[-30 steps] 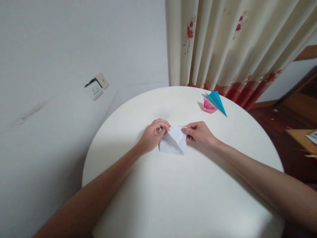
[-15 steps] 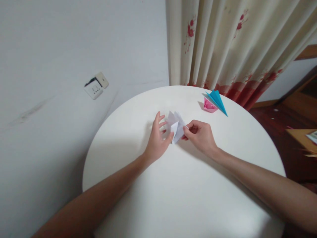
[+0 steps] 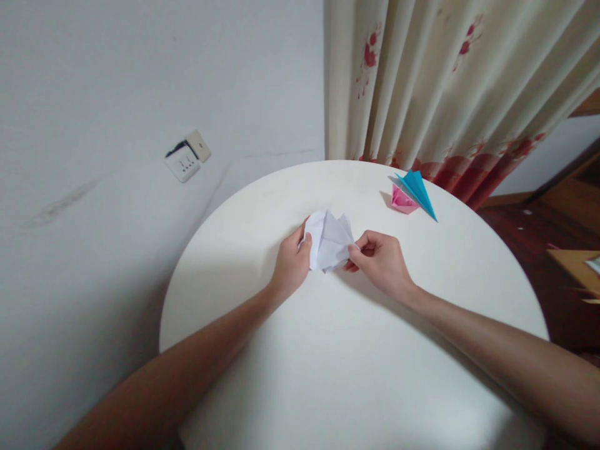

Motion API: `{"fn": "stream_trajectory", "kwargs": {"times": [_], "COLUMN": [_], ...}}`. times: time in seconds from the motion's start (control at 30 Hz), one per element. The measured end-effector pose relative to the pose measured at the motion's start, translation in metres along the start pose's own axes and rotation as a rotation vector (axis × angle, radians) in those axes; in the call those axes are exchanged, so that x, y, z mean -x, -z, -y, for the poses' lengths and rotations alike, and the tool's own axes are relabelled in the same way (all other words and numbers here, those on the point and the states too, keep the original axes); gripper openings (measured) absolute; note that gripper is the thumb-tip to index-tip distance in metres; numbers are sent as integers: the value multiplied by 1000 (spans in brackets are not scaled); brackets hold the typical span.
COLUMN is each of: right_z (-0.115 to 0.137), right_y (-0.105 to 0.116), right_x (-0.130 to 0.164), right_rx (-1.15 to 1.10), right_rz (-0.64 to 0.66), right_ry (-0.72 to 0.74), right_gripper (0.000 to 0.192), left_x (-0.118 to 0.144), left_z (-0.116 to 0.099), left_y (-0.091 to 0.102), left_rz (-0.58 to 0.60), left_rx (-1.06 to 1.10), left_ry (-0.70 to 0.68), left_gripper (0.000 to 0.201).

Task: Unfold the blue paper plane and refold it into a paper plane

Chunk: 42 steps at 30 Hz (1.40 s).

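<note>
Between my hands, just over the middle of the table, is a creased, folded white paper (image 3: 332, 240) with a few pointed edges at its top. My left hand (image 3: 293, 256) grips its left side, thumb in front and fingers behind, mostly hidden by the sheet. At the lower right corner of the paper, my right hand (image 3: 379, 255) pinches the edge between thumb and curled fingers.
A round white table (image 3: 356, 362) lies under my arms. Toward its far right rim, a blue paper plane (image 3: 419, 192) leans on a pink folded paper piece (image 3: 402, 200). A wall socket (image 3: 184, 164) is at left, a patterned curtain (image 3: 422, 81) behind.
My left hand has closed on the paper's left side, its fingers no longer spread. The paper is opened out wider to the left. My right hand keeps its pinch.
</note>
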State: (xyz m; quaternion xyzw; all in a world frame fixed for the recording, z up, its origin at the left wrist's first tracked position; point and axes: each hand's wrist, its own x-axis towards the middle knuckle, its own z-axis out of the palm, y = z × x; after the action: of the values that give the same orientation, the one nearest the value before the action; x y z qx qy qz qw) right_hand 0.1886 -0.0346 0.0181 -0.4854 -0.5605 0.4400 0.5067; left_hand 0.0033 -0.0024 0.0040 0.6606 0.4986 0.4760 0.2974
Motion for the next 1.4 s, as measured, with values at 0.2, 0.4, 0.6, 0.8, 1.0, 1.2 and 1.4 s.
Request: {"fn": "stream_trajectory", "kwargs": {"times": [0.2, 0.4, 0.6, 0.8, 1.0, 1.2, 1.4], "right_z": [-3, -12, -16, -7, -4, -2, 2], "right_y": [7, 11, 14, 13, 18, 19, 19], "right_x": [-13, -20, -24, -12, -10, -10, -4], "right_rx": [-36, -67, -90, 99, 206, 257, 347], "right_rz": [-56, -19, 15, 41, 0, 65, 172], "right_ry": [-69, -161, -177, 44, 134, 160, 212], "right_gripper": [23, 24, 23, 16, 17, 16, 18], "left_x": [-7, -12, -18, -26, -28, -28, -29], "left_z": [8, 21, 16, 6, 11, 10, -2], "left_y": [7, 10, 21, 36, 41, 47, 47], "left_rz": [-74, -11, -54, -72, 18, 124, 246], "left_rx": [58, 115, -141, -208, -385, -517, -468], "left_ry": [9, 53, -32, -168, -179, -159, -21], "left_gripper": [45, 46, 44, 39, 29, 31, 22]}}
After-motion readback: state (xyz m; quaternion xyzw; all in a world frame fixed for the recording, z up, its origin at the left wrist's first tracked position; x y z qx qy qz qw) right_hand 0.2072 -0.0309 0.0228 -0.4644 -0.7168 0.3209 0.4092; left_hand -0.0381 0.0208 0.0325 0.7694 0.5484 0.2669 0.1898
